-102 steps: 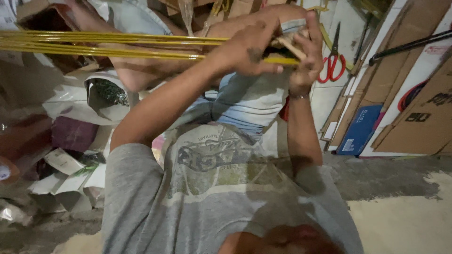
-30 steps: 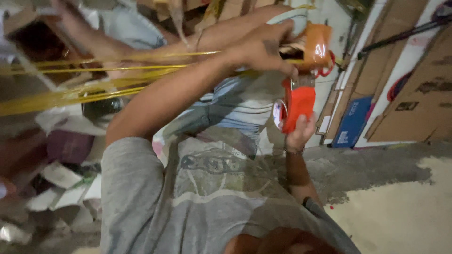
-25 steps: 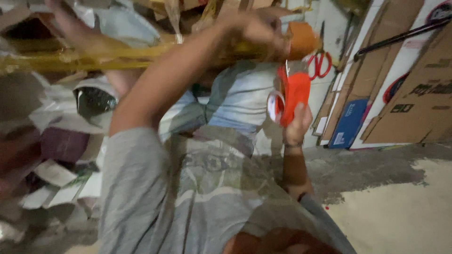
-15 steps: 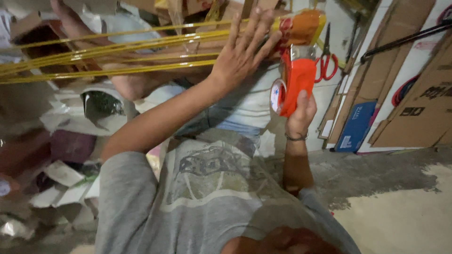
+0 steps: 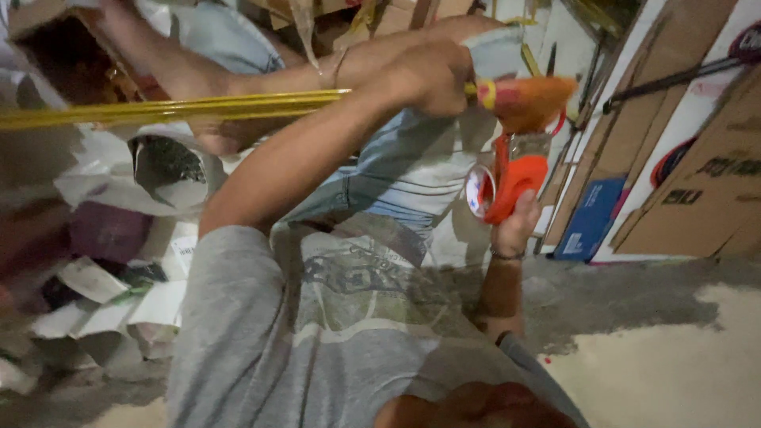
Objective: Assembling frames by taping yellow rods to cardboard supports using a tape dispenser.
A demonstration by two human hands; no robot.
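Gripping yellow rods [image 5: 174,109] beside an orange tape dispenser [image 5: 511,178], blue box [image 5: 588,219] behind.

Both hands raised, left [image 5: 428,75] and right [image 5: 515,226] fists clenched.

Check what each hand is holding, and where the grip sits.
The left hand is fisted around the yellow stick bundle near its taped end. The right hand holds the red tape dispenser by its handle, just under that end.

One red tape dispenser [image 5: 511,182], one bundle of yellow strips [image 5: 174,109], two hands
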